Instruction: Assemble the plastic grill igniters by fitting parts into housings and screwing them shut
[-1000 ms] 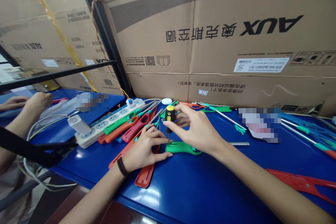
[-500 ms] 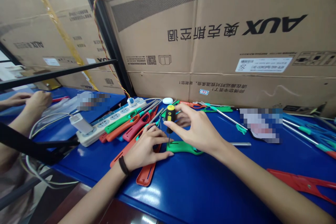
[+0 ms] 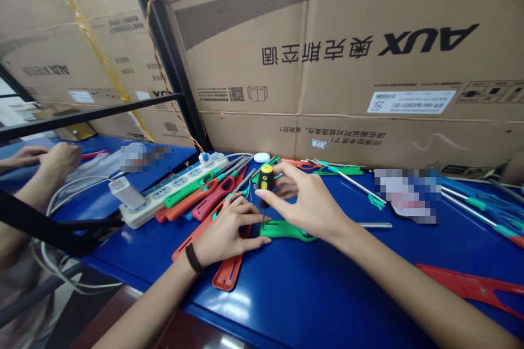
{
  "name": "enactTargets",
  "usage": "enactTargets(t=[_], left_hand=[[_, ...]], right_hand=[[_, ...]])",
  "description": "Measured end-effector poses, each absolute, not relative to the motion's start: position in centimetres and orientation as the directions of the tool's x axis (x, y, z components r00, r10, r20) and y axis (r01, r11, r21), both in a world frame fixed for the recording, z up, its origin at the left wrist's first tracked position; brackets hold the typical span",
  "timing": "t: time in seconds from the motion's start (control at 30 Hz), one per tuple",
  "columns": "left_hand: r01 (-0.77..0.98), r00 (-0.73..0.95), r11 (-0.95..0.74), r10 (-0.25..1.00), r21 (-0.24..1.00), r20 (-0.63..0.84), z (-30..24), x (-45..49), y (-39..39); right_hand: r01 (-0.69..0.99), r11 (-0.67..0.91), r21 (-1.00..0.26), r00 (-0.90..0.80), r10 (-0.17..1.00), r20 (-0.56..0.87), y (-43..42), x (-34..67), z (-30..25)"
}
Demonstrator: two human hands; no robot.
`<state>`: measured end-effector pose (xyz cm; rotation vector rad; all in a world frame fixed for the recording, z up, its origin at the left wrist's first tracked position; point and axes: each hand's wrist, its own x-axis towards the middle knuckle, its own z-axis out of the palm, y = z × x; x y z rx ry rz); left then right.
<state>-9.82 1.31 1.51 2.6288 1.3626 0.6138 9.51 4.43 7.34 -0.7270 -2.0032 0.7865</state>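
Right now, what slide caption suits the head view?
Right hand holding a yellow-black screwdriver upright on a green plastic piece, left hand at the piece's end.

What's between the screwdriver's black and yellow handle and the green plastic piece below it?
The head view shows a thin metal shaft there, running from the handle down to the green plastic piece.

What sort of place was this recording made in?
Probably a workshop or assembly area: the right hand holds a black-and-yellow screwdriver to a green plastic piece, orange-red plastic pieces lie on the glossy blue tabletop, and a co-worker's hands show beyond the black metal frame.
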Motion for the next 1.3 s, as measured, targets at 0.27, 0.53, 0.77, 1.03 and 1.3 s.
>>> enactTargets(t=[0.27, 0.53, 0.77, 1.03, 1.3], left_hand=[[0.756, 0.515, -0.589, 0.805, 0.287, 0.295, 1.53, -9.81, 1.27], [0.759, 0.512, -0.582, 0.810, 0.292, 0.284, 1.52, -9.79, 1.28], [0.759, 0.515, -0.586, 0.807, 0.283, 0.289, 1.53, -9.84, 1.40], [0.749, 0.514, -0.590, 0.805, 0.302, 0.296, 1.43, -9.82, 1.32], [0.752, 0.513, -0.584, 0.810, 0.307, 0.285, 1.58, -9.80, 1.29]], right_hand=[[0.178, 0.628, -0.758, -0.473, 0.730, 0.494, 4.47, 9.60, 7.62], [0.192, 0.638, -0.746, -0.474, 0.725, 0.499, 4.54, 9.59, 7.29], [0.178, 0.635, -0.752, -0.469, 0.726, 0.502, 4.45, 9.54, 7.50], [0.206, 0.625, -0.753, -0.465, 0.739, 0.487, 4.49, 9.71, 7.49], [0.210, 0.625, -0.752, -0.466, 0.740, 0.486, 4.51, 9.71, 7.46]])
